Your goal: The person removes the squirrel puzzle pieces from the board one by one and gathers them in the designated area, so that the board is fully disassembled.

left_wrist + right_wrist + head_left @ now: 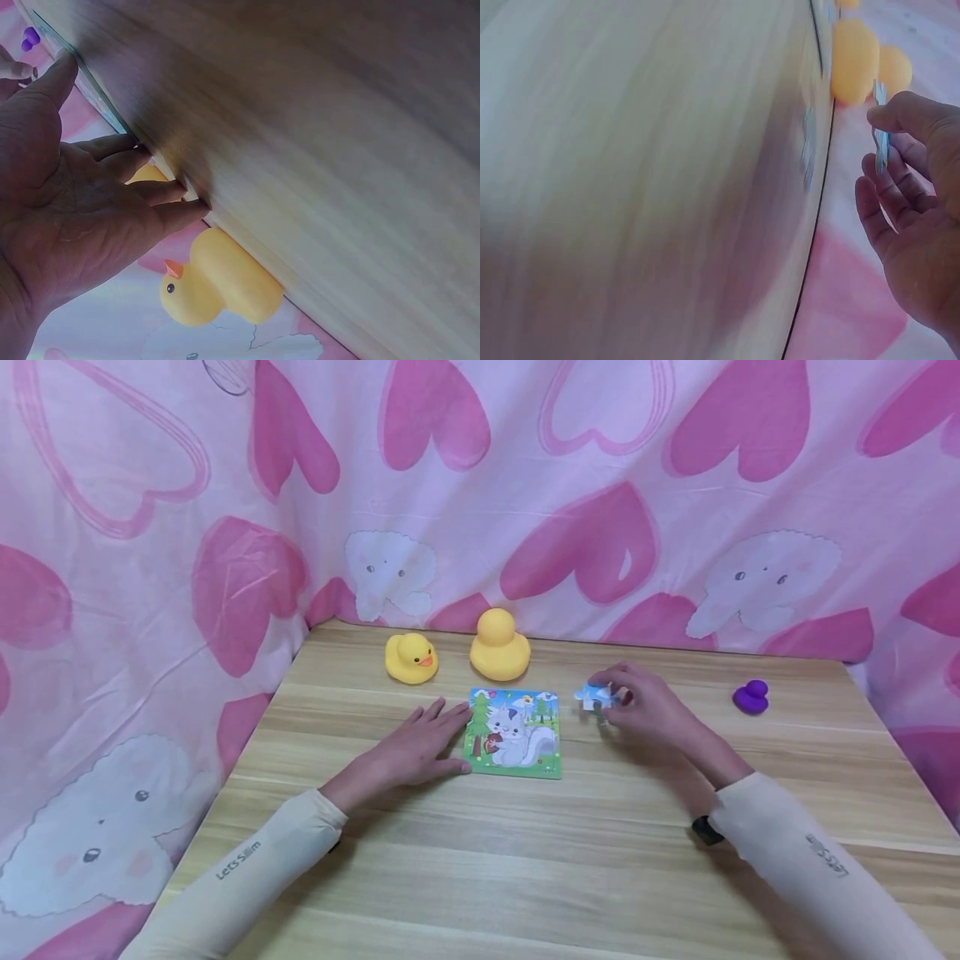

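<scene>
Pink heart-printed cloth is hung behind the pale wooden table (570,827), where a square cartoon-squirrel jigsaw puzzle (513,732) is steadied by the flat, open left hand (416,750) at its left edge. A small blue-and-white puzzle piece (596,696) is pinched in the right hand (645,706), just right of the puzzle's top corner. Its tabs are best aligned over the gap before being pressed down.

The square puzzle (514,733) with a white squirrel picture lies flat, its left edge touching the left fingertips (459,712). A small blue-white puzzle piece (595,696) is pinched between the right fingers (617,681), just right of the puzzle.
</scene>
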Demonstrator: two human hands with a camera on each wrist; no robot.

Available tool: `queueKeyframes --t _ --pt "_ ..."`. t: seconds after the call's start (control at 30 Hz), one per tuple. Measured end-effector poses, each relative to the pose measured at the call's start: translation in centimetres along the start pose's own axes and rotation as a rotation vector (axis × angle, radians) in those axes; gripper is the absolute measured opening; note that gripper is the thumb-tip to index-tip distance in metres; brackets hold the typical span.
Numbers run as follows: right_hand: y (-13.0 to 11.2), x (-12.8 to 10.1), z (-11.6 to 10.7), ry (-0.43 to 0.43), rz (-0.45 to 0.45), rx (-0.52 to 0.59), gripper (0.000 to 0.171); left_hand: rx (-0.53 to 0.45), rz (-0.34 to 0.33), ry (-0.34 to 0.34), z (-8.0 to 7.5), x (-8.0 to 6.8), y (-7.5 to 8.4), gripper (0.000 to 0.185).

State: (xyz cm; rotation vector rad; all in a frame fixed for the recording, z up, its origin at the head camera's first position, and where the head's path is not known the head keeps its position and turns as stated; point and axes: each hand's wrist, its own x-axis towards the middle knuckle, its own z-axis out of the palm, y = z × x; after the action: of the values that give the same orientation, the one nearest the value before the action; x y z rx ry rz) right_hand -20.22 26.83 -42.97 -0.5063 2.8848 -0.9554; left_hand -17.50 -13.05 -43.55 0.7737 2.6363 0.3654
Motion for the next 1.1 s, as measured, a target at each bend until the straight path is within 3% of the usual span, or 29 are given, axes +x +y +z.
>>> queueKeyframes --t 0.13,0.43,0.8,1.1 --pt "1.9 -1.0 -1.1 0.003 0.015 -0.021 0.046 0.0 -0.002 0.0 0.0 0.0 0.0 0.093" --pt "4.8 -2.1 -2.6 -0.078 0.047 -0.026 0.046 0.001 0.005 -0.006 -0.2 0.0 0.0 0.093" --pt "5.5 -2.2 -2.8 -0.134 0.083 -0.054 0.045 -0.002 0.0 -0.015 -0.2 0.0 0.1 0.093" --pt "4.4 -1.7 -2.8 -0.143 0.036 -0.081 0.052 -0.008 0.006 -0.009 -0.2 -0.1 0.0 0.092"
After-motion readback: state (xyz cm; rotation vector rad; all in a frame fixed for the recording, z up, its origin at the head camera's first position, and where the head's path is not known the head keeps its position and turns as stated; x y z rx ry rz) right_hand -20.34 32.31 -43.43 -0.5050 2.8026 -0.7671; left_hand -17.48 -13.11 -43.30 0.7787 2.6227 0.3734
